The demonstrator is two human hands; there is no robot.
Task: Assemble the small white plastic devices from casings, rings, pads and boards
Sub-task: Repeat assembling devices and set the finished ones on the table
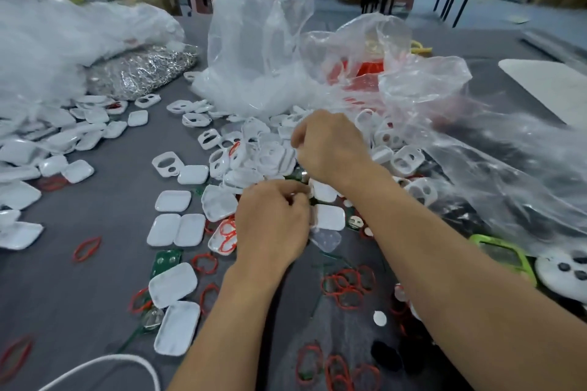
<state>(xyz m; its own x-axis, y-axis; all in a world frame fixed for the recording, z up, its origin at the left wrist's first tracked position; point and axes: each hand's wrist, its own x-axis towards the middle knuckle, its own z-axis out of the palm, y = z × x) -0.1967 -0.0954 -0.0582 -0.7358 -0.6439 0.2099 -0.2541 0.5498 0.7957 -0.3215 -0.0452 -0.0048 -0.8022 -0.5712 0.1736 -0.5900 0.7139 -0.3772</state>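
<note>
My left hand (273, 222) is curled shut at the middle of the grey table, its fingertips on the edge of a white casing (330, 216). Above it, my right hand (330, 146) is bent over a heap of white casings with holes (270, 155). Its fingers are curled, and what they hold is hidden. A bit of green board with metal (301, 174) peeks out under this hand. Flat white casing halves (173, 200) lie to the left. Red rings (347, 286), a green board (165, 262) and small white round pads (379, 318) are scattered in front.
Large clear plastic bags (254, 41) stand behind the heap and spill to the right. A bag of silver metal pieces (139, 70) lies at the back left. A green frame (505, 251) and a white disc with black dots (562, 273) sit at the right. A white cord (127, 362) runs along the near edge.
</note>
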